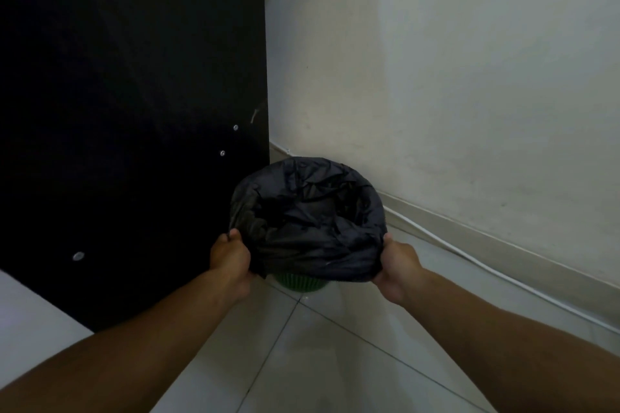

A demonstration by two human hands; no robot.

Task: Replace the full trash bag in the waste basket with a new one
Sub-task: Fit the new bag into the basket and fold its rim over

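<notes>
I watch both hands work at a black trash bag (307,211) draped over a green waste basket (299,284), which stands on the tiled floor (302,362) in a corner, beside a black panel (134,111) and near the pale wall (453,77). My left hand (231,261) grips the folded bag edge on its side; my right hand (397,266) clutches the opposite edge. A white cable (469,256) runs along the baseboard.
</notes>
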